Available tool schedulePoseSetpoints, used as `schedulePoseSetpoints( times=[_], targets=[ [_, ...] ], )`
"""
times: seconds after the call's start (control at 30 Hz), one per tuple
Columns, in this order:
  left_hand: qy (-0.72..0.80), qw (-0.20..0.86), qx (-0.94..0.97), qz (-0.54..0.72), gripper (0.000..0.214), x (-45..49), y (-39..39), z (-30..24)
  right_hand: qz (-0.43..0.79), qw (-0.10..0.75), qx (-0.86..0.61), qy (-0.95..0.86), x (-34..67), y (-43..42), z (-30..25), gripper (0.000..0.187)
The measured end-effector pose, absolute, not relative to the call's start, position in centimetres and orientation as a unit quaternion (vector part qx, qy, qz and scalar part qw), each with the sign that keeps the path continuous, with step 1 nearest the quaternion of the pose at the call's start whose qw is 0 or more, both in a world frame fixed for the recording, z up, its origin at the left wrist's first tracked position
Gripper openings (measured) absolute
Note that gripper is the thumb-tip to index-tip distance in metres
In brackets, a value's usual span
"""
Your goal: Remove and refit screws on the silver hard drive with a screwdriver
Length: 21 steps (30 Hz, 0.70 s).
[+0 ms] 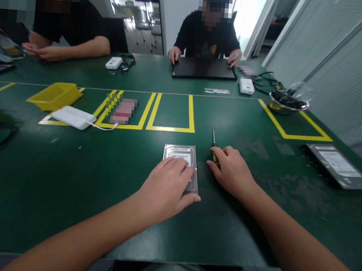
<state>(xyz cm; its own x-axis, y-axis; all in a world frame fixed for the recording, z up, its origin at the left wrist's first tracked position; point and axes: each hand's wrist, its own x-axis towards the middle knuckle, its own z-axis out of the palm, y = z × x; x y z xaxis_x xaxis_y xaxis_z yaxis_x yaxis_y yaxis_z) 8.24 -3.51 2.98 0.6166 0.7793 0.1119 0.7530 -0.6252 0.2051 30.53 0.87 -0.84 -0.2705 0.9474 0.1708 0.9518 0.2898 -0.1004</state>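
Observation:
A silver hard drive (179, 153) lies flat on the green table (71, 177) in front of me. My left hand (167, 188) rests on its near half, fingers spread flat over the case and thumb along its right edge. My right hand (231, 168) sits just right of the drive, fingers curled over the yellow-and-black handle of a small screwdriver (213, 142) whose shaft points away from me on the table.
Yellow tape boxes mark the table beyond the drive. A yellow tray (55, 95) and a white device (72, 117) lie at left, a metal bowl (288, 104) and a second drive (338, 164) at right. Two people sit opposite, one with a black laptop (204, 68).

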Motion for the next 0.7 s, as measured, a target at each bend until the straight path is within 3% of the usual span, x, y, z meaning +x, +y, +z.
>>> schedulePoseSetpoints(
  times=[0.3, 0.43, 0.53, 0.7],
  targets=[
    [0.400, 0.017, 0.908, 0.121, 0.087, 7.4, -4.4, 0.8, -0.003, 0.131, -0.585, -0.801, 30.2, 1.9, -0.4, 0.032],
    [0.387, 0.013, 0.914, 0.122, 0.088, 7.2, -4.3, 0.6, 0.035, 0.231, -0.576, -0.783, 30.8, 2.0, 1.4, 0.039],
    [0.384, 0.008, 0.915, 0.122, 0.087, 7.3, -4.3, 0.6, 0.058, 0.317, -0.546, -0.773, 31.2, 1.6, 3.3, 0.034],
    [0.387, 0.012, 0.915, 0.116, 0.083, 7.4, -4.2, 0.7, 0.081, 0.366, -0.524, -0.765, 31.4, 0.4, 7.0, 0.035]
  ],
)
